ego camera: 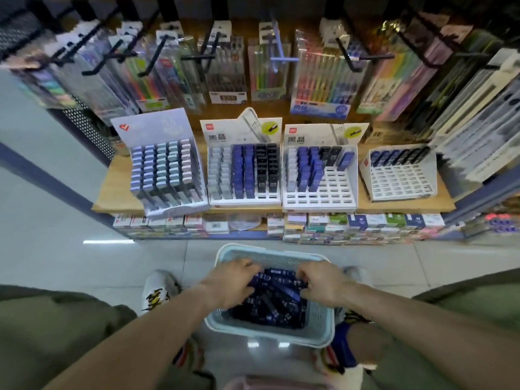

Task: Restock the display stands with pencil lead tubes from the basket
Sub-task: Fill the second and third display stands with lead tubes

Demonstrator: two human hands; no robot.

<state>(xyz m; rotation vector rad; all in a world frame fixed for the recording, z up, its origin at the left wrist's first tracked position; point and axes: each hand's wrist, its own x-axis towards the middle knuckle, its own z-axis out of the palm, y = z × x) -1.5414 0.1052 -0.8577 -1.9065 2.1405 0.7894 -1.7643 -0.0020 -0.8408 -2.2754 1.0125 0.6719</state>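
A light blue basket [270, 334] sits on the floor between my feet, holding several dark blue and black pencil lead tubes [277, 301]. Both hands are inside it. My left hand [235, 281] has its fingers curled over blue tubes at the pile's left. My right hand [323, 281] has its fingers curled on tubes at the pile's right. On the wooden shelf [112, 192] stand several white display stands: a full pastel stand [166, 170], a nearly full stand [243, 170], a half-filled stand [319, 175] and a mostly unfilled stand [399, 173].
Packs of pens hang on black hooks [275, 66] above the shelf. Small boxes [337, 226] are stacked beneath the shelf. A perforated metal panel [84, 122] borders the left side. Tiled floor [70, 263] lies to the left of the basket.
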